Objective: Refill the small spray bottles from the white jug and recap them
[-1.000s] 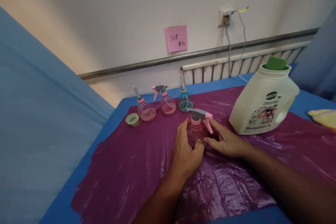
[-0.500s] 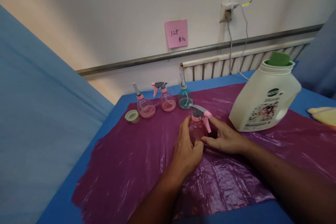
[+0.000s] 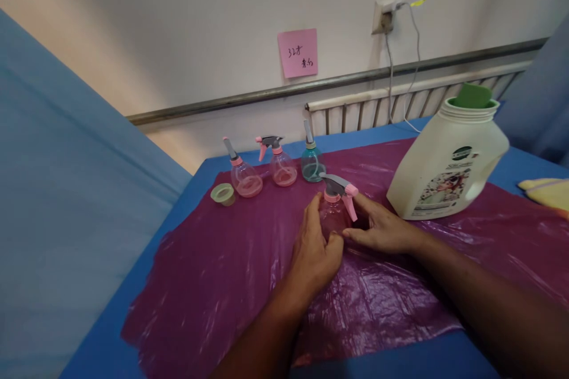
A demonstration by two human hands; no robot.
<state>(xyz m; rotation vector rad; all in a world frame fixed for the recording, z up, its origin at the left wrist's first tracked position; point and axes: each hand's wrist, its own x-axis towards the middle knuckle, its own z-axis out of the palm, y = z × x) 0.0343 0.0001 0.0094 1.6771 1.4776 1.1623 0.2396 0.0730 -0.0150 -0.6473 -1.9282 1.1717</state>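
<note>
A clear spray bottle [image 3: 332, 213] with a pink collar, grey head and pink trigger stands upright on the purple plastic sheet [image 3: 213, 272]. My left hand [image 3: 316, 243] is wrapped round its left side, and my right hand [image 3: 382, 226] grips it from the right. Both thumbs meet near the front; the far fingers are partly hidden behind the bottle. Farther back stand two more clear spray bottles, the left one [image 3: 246, 180] and the middle one [image 3: 283, 169], each with pinkish liquid low inside. Beside them is a teal spray bottle [image 3: 313, 164]. A small pale green cup [image 3: 223, 194] sits at the left.
A big cream jug [image 3: 444, 166] with a green scoop [image 3: 473, 96] in its mouth stands right of my hands. A yellow cloth [image 3: 546, 192] lies at the right edge. Behind the blue table are a rail [image 3: 249, 98], a socket [image 3: 383, 16] with cables, and a pink note [image 3: 297, 53].
Both hands stay round the spray bottle, with hardly any motion. The whole view has shifted slightly, so everything sits a little higher in the picture.
</note>
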